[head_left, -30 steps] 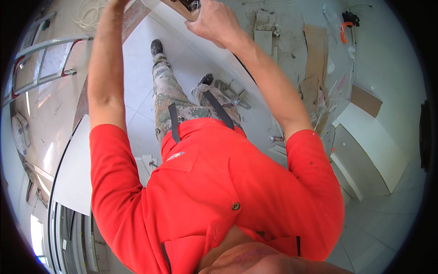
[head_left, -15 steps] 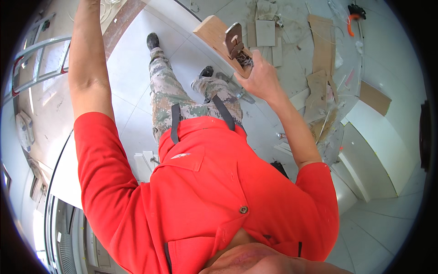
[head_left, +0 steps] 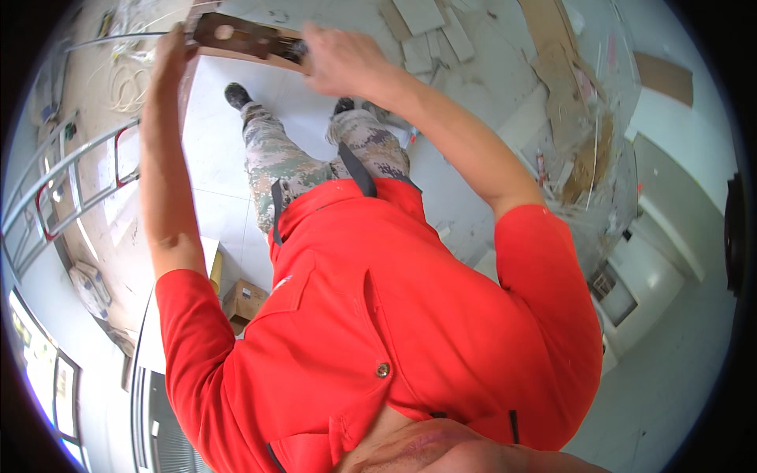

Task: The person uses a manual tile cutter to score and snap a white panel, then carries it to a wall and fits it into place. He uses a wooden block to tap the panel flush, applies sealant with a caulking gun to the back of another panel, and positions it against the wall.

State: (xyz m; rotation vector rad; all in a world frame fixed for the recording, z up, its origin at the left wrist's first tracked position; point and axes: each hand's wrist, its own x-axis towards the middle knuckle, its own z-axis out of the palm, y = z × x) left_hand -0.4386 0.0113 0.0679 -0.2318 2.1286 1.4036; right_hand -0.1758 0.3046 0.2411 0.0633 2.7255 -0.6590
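Messy tiled floor [head_left: 489,87] below; wooden tool [head_left: 251,41] out front, right hand [head_left: 343,61] gripping one end, left hand [head_left: 173,49] at the other, blurred so I can't tell its grip. Guessing it's stiff, fairly hefty; I'd grab the wood, not the dark metal plate [head_left: 244,35].

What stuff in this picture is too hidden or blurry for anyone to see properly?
All in the head view:
Wooden hand plane: the right hand covers its right end, and its underside faces away.
Left hand: its fingers are too blurred to tell how they grip.
Cardboard box: the red shirt hides its lower part.
Cardboard strip: the picture's top edge cuts it off.
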